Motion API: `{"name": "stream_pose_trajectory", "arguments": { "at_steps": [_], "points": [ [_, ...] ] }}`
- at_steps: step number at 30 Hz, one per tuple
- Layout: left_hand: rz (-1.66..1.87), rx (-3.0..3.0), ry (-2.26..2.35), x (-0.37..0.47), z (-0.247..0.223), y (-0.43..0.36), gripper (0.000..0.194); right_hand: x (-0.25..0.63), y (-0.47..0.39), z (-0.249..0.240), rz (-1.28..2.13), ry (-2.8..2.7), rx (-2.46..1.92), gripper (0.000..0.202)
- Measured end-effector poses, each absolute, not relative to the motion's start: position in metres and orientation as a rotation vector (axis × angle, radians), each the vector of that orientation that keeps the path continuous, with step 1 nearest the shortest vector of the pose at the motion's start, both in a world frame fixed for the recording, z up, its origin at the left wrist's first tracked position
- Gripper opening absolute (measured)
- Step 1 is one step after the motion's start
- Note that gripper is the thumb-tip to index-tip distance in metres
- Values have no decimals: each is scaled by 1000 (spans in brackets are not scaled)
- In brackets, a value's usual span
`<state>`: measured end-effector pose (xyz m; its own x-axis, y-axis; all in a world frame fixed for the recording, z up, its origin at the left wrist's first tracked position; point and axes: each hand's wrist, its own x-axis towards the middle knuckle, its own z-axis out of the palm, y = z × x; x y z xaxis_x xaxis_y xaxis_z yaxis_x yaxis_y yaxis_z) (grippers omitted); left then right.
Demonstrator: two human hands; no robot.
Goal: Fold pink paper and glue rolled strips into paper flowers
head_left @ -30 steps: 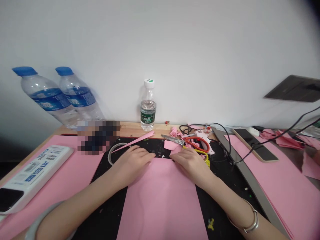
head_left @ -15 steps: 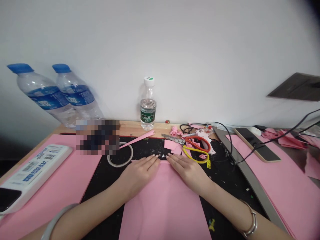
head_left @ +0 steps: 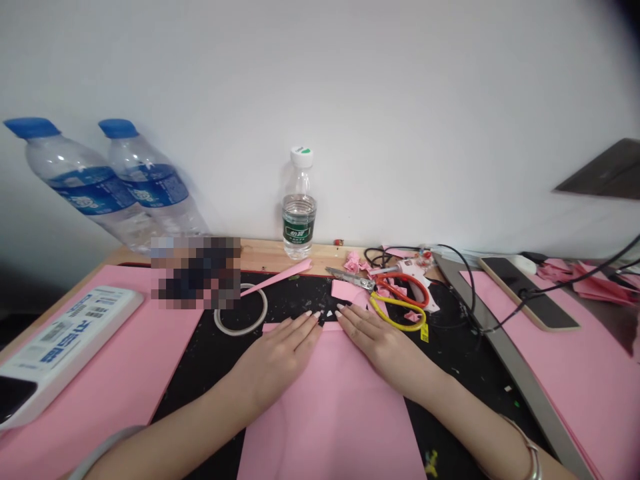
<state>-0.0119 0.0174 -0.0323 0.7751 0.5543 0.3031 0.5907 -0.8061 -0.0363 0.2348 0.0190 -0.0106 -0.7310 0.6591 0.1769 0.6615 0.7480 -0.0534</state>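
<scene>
A sheet of pink paper (head_left: 330, 427) lies on the black mat, with a narrow strip folded over along its far edge. My left hand (head_left: 285, 353) rests flat on the left part of that fold, fingers stretched out. On the right part of the fold my right hand (head_left: 377, 340) lies flat too, its fingers extended. A short stretch of the fold shows between the fingertips. Just beyond the right hand lie scissors (head_left: 353, 279) with red and yellow handles. A roll of tape (head_left: 240, 331) lies beyond the left hand, touching a thin folded pink strip (head_left: 280, 275).
A water bottle (head_left: 299, 227) stands by the wall; two larger bottles (head_left: 155, 183) lean at left. A white power bank-like device (head_left: 75, 333) lies on pink sheets. At right are a glue gun (head_left: 417, 283), black cables, pink scraps and a phone (head_left: 530, 293) on more pink sheets.
The camera view has shifted slightly. Both hands stay flat on the folded edge, and the paper lies much as before.
</scene>
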Motion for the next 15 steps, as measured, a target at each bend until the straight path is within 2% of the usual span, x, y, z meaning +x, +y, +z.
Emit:
{"name": "stream_pose_trajectory", "arguments": {
  "at_steps": [15],
  "points": [
    [-397, -2930, -1216, -8, -31, 2, 52, 226, 11, -6, 106, -2752, -1139, 56]
  ]
}}
